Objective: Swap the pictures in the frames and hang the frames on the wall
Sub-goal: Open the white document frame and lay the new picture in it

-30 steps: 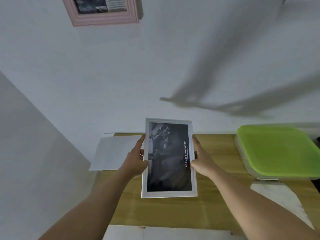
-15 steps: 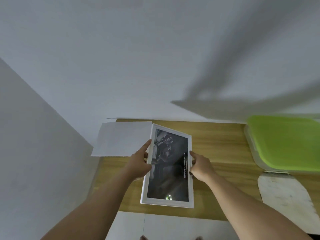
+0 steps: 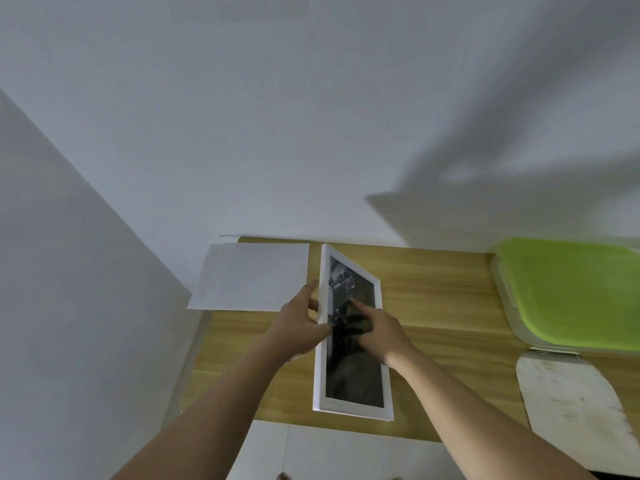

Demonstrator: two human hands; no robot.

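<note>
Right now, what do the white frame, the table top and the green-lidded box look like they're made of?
White frame: smooth matte white moulding, painted wood or plastic; can't tell which. Table top: wood or wood-look laminate, shown by its pale straight grain lines. Green-lidded box: plastic, judging by the uniform lime lid and translucent whitish rim.

One white frame (image 3: 353, 407), one paper sheet (image 3: 249, 277), one green-lidded box (image 3: 571, 292), perhaps one board (image 3: 571, 396), two hands.

You had bare wooden table (image 3: 433, 289) open between the tilted white frame (image 3: 320, 375) and the green-lidded container (image 3: 571, 292) at your right, while the white sheet (image 3: 249, 275) lay just left of the frame and the wall (image 3: 311, 133) closed off the far edge.
</note>
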